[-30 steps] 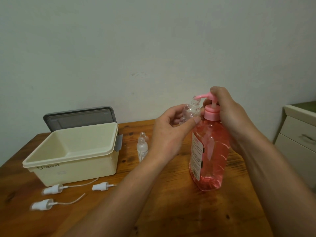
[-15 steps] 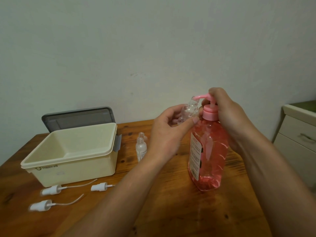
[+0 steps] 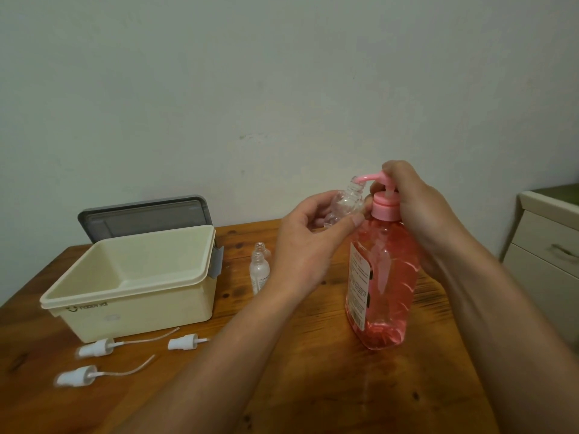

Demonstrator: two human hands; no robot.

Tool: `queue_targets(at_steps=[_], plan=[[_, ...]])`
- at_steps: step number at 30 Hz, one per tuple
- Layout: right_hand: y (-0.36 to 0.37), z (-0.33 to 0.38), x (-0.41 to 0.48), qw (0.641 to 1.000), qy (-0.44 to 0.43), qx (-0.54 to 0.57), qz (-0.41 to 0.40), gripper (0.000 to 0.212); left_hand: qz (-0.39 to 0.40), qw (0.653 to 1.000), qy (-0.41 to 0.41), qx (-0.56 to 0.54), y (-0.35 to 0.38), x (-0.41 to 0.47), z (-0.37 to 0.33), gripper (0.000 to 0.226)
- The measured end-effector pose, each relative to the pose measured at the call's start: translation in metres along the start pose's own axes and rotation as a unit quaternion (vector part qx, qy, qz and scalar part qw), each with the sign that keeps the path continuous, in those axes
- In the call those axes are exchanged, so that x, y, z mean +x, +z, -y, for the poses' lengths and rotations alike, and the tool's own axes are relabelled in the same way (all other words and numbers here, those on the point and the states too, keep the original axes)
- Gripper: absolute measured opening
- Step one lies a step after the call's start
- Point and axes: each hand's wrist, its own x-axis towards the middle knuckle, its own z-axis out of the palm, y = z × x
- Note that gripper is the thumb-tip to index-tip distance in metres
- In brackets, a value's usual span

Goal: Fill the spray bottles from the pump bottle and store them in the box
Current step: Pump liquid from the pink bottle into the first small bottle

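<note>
A tall pink pump bottle stands on the wooden table. My right hand wraps around its pink pump head, whose nozzle points left. My left hand holds a small clear spray bottle tilted with its open neck right under the nozzle tip. Two more small open spray bottles stand upright, one behind the other, between the box and my left hand. The cream box sits open at the left with nothing visible inside.
Three white spray caps with thin tubes lie in front of the box. A grey lid leans on the wall behind it. A white cabinet with a drawer stands at the right, past the table edge.
The pump head has risen a little, showing a short white stem above the collar. Both hands keep their grips; the small bottle stays at the nozzle.
</note>
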Motion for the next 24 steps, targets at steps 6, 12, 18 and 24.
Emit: queue_targets(at_steps=[6,12,18,24], plan=[[-0.0002,-0.0014,0.0008,1.000,-0.002,-0.008,-0.001,0.036,-0.001,1.000,-0.001,-0.002,-0.0011,-0.0005,-0.0019,0.041],[-0.0019,-0.0022,0.0014,1.000,-0.002,-0.013,0.007,0.034,-0.003,1.000,-0.002,-0.013,-0.0011,-0.0007,-0.0012,0.038],[-0.0007,-0.0029,0.0024,1.000,-0.006,-0.021,-0.003,0.037,-0.007,1.000,0.000,-0.005,-0.0018,0.0007,0.0008,0.040],[-0.0005,-0.0007,0.0012,1.000,-0.009,-0.007,-0.001,0.033,-0.011,1.000,-0.004,-0.019,-0.0005,0.0021,0.0032,0.041]])
